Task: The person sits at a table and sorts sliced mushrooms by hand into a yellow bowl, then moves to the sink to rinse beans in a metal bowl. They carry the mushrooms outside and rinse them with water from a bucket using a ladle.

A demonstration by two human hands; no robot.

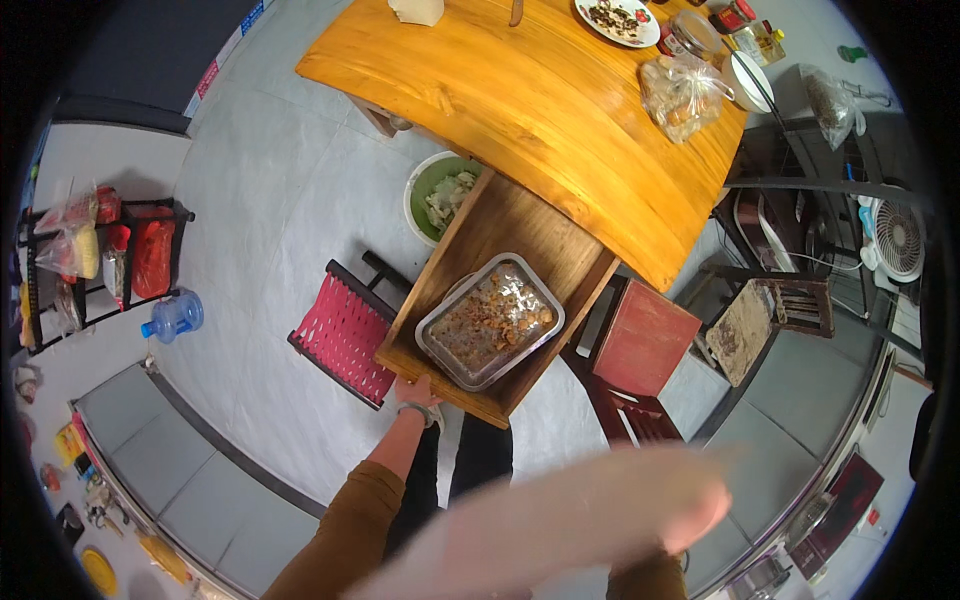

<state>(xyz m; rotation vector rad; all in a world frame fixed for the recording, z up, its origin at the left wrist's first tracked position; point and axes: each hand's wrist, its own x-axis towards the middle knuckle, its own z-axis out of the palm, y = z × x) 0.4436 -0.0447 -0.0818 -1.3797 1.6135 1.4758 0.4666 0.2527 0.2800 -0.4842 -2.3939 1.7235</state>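
Note:
A wooden drawer [525, 206] is pulled out from under the tabletop. My left hand [414, 391] grips the left end of its front board, thumb over the top edge. Inside the drawer lies a rectangular metal tray [429, 337] with brown crumbly food bits [495, 315] across its bottom. A round rim shows partly beneath the tray's left side. Close to the camera, my right hand [697, 517] holds a pale, flat item [555, 517], too blurred to name. It crosses the lower part of the view and covers part of the right forearm.
On the wooden table [480, 90] are a plate with food scraps [634, 34], a knotted plastic bag [682, 97] and a white bowl [746, 82]. A green basin [420, 195], a pink woven stool [341, 337] and a red-seated chair [645, 337] flank the drawer.

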